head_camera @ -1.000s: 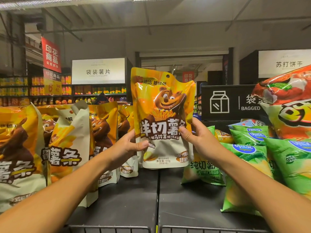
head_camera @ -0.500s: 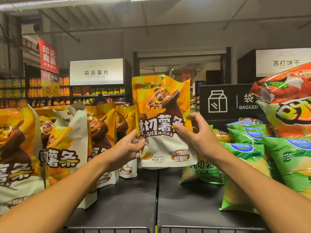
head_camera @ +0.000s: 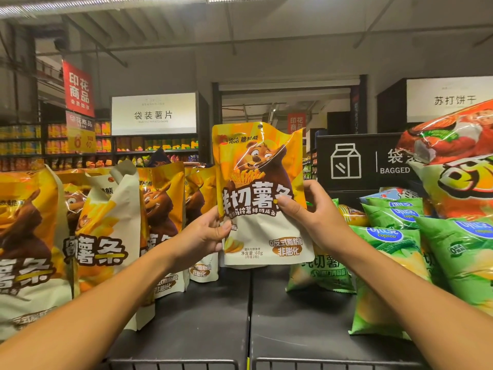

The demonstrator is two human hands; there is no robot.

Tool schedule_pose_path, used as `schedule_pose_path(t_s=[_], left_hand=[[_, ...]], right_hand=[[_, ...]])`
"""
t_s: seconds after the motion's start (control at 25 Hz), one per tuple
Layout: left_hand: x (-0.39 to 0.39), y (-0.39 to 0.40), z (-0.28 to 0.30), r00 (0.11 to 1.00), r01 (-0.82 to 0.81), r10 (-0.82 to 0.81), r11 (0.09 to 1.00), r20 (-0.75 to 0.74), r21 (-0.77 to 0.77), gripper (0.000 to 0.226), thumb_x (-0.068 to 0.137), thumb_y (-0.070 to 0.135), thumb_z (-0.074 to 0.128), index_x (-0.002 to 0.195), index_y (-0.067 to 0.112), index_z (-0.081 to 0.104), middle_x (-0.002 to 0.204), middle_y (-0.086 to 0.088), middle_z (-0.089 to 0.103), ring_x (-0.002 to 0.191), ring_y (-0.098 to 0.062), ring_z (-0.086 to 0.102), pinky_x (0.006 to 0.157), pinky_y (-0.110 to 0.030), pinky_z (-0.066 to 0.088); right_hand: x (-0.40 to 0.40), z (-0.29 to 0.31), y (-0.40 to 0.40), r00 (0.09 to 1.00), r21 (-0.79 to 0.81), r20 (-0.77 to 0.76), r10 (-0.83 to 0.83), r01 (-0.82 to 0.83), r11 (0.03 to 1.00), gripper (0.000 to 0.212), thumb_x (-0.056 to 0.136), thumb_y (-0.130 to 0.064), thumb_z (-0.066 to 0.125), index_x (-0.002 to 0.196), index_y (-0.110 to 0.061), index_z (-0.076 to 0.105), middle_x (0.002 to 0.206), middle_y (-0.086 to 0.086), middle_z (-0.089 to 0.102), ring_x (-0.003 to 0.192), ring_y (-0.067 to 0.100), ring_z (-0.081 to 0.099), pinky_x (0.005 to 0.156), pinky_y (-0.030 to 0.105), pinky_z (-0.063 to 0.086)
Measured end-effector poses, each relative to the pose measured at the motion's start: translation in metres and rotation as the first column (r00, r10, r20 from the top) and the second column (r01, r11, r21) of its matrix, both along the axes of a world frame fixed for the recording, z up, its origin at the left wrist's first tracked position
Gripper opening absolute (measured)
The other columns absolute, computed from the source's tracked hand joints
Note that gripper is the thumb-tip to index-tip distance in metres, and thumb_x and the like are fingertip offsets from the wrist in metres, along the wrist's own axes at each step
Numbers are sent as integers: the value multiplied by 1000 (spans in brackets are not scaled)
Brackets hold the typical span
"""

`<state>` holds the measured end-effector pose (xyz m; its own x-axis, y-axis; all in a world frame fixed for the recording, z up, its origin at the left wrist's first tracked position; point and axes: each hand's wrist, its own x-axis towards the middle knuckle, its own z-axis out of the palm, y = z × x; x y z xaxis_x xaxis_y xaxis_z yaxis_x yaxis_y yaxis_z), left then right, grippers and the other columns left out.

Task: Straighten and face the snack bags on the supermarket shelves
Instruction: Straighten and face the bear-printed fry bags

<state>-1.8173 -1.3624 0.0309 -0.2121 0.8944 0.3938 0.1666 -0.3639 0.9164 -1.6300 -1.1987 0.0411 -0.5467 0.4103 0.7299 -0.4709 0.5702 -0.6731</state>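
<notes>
Item: yellow bear-print fries bag (head_camera: 260,198), held upright above the dark shelf deck (head_camera: 186,329), printed face toward the aisle, its foot apparently just clear of the deck near the centre seam.

Left hand (head_camera: 206,232): fingers curled behind the bag's left edge, thumb pressed on the front; a firm pinch.

Right hand (head_camera: 306,212): wrapped round the right edge at mid-height, thumb across the lettering.

Neighbours: matching yellow bags (head_camera: 162,217) stand in a leaning row to the left, one cream-backed bag (head_camera: 114,222) turned partly sideways. Green snack bags (head_camera: 392,236) lie slumped to the right, an orange-red bag (head_camera: 458,161) stacked above them.

Handling note: the step appears to be setting this bag down faced. Best lowered straight with the base flattened on the deck, close beside the yellow row and level with its front line. Release gently; the pouch looks light and could tip. The sideways bag would likely need turning afterwards.
</notes>
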Motion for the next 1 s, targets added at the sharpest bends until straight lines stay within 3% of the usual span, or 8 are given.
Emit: schedule_pose_path(t_s=[0.16,0.52,1.0], left_hand=[[2,-2,0,1000,-13,13,1000,15,0,53,87,16,65,135,26,46,125,2,69,115,-18,66,81,-30,58],[5,-3,1,1000,-18,18,1000,8,3,56,85,19,67,137,25,45,132,-1,64,114,-18,66,78,-29,58],[4,-3,1,999,-46,46,999,-24,-4,51,80,20,61,129,29,49,127,3,65,108,-14,68,77,-28,58]], right_hand=[[1,0,-1,1000,-5,1,13,-13,1000,54,72,-48,75,114,-21,56,99,-11,75,90,7,73,70,17,55],[1,0,0,1000,-1,3,16,-16,1000,51,74,-47,75,113,-20,56,98,-12,76,88,6,73,68,15,54],[1,0,-1,1000,1,21,2,-2,1000,51,73,-49,74,112,-21,56,98,-13,75,88,5,73,68,14,54]])
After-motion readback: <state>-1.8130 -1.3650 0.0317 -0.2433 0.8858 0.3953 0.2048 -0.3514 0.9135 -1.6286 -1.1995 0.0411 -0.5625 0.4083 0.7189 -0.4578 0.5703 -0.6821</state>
